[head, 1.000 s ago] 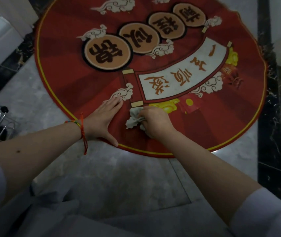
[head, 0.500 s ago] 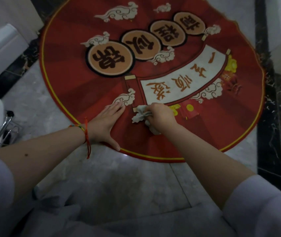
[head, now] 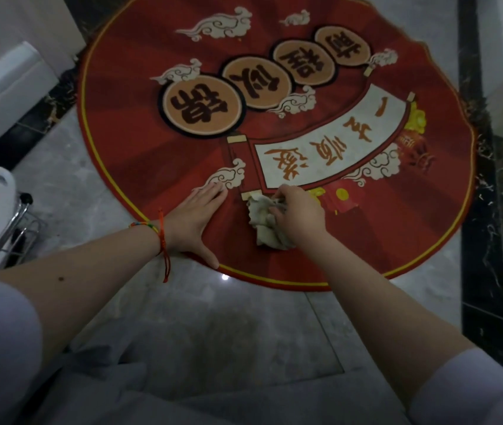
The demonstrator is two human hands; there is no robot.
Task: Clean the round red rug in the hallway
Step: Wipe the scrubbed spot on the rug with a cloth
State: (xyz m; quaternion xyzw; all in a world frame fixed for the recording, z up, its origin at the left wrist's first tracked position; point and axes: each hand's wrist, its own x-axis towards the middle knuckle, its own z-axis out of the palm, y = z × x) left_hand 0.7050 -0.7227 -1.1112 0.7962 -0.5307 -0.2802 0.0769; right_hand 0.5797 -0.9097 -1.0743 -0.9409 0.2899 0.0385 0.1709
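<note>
Head view first. Where is the round red rug (head: pixel 158 154)?

— Flat on the grey floor (head: pixel 201 326), with dark stone strips beside it.

— What do the hands do?

— The right hand (head: pixel 300 214) has its fingers curled round a crumpled pale cloth (head: pixel 264 223) and pushes it on the rug near the white scroll picture (head: pixel 329 142). The left hand (head: pixel 196 220) lies flat, fingers straight, on the rug's near edge.

— How to wipe well?

— I think: press down, rub in short strokes, and hold the rug so it can't slide.
</note>
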